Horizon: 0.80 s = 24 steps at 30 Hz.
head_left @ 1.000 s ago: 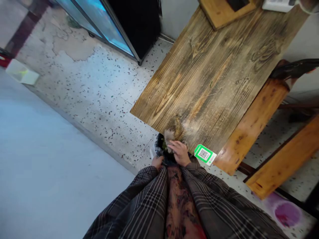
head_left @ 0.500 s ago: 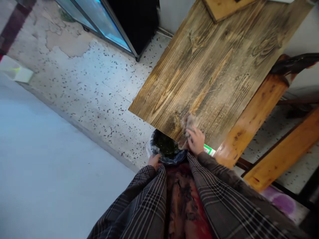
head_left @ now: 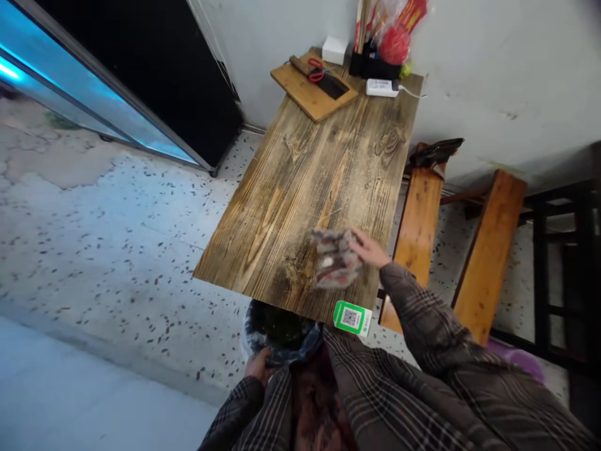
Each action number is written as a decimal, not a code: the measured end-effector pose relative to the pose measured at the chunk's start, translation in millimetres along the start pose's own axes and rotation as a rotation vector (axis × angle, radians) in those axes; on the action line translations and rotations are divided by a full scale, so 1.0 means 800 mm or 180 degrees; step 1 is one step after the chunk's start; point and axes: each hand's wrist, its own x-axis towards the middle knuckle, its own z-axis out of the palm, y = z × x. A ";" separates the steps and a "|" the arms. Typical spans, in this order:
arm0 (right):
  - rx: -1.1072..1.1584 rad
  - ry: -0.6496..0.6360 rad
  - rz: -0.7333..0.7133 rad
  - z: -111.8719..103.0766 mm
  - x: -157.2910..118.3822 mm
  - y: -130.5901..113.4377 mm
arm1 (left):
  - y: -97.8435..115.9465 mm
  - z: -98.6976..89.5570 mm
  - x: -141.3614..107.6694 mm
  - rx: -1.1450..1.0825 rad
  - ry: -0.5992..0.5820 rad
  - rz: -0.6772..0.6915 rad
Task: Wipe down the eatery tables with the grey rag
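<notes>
I can't read any words from here. At the near right corner of my surface (head_left: 305, 188), a green-bordered card (head_left: 352, 318) shows a black-and-white QR code; its lettering is too small. Dark print on the far white block (head_left: 382, 88) is illegible too.

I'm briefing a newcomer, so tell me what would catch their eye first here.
Probably the wood-grained table in the middle, where the right hand holds a grey cloth. Below the table's near end, the left hand grips a dark-lined bin. At the far end, red-handled scissors stand out on a wooden board.
</notes>
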 end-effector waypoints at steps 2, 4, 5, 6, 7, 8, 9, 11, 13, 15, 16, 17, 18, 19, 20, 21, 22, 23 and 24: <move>-0.0450 0.0735 0.0118 -0.047 0.029 0.042 | 0.002 0.005 0.001 -0.0069 0.0103 -0.0105; -0.0802 0.0944 0.0033 -0.065 0.048 0.072 | 0.003 0.010 0.003 -0.0148 0.0204 -0.0198; -0.0980 0.0866 -0.0061 -0.063 0.054 0.080 | 0.004 0.012 0.005 -0.0175 0.0245 -0.0226; -0.1172 0.0753 -0.0154 -0.052 0.055 0.084 | 0.004 0.013 0.006 -0.0197 0.0282 -0.0248; -0.1354 0.0654 -0.0223 -0.034 0.052 0.083 | 0.004 0.015 0.007 -0.0212 0.0314 -0.0268; -0.1491 0.0594 -0.0258 -0.009 0.043 0.079 | 0.004 0.016 0.007 -0.0223 0.0338 -0.0284; -0.1573 0.0557 -0.0273 0.021 0.030 0.072 | 0.004 0.017 0.008 -0.0229 0.0357 -0.0300; -0.1568 0.0469 -0.0302 0.091 -0.010 0.053 | 0.005 0.018 0.007 -0.0233 0.0372 -0.0339; -0.1364 0.0161 -0.0454 0.161 -0.056 0.030 | 0.008 0.019 0.005 -0.0227 0.0385 -0.0380; -0.1056 -0.0345 -0.0781 0.212 -0.087 0.005 | 0.011 0.020 0.002 -0.0202 0.0430 -0.0425; -0.0851 -0.0567 -0.0911 0.226 -0.093 -0.008 | 0.013 0.021 0.001 -0.0179 0.0463 -0.0451; -0.0611 -0.0728 -0.0981 0.229 -0.089 -0.021 | 0.015 0.021 0.000 -0.0152 0.0495 -0.0485; -0.0367 -0.0791 -0.0989 0.221 -0.077 -0.035 | 0.017 0.021 -0.001 -0.0124 0.0518 -0.0524; -0.0110 -0.0756 -0.0957 0.202 -0.058 -0.047 | 0.018 0.021 -0.001 -0.0099 0.0532 -0.0557; 0.0123 -0.0628 -0.0901 0.172 -0.032 -0.058 | 0.020 0.021 -0.001 -0.0081 0.0531 -0.0584; 0.0259 -0.0419 -0.0867 0.135 -0.002 -0.065 | 0.021 0.021 -0.001 -0.0068 0.0526 -0.0606; 0.0278 -0.0138 -0.0868 0.092 0.030 -0.069 | 0.023 0.021 0.000 -0.0063 0.0518 -0.0618; 0.0235 0.0114 -0.0872 0.047 0.061 -0.067 | 0.024 0.021 0.000 -0.0069 0.0514 -0.0623; 0.0128 0.0312 -0.0864 0.002 0.092 -0.059 | 0.026 0.022 0.001 -0.0085 0.0517 -0.0625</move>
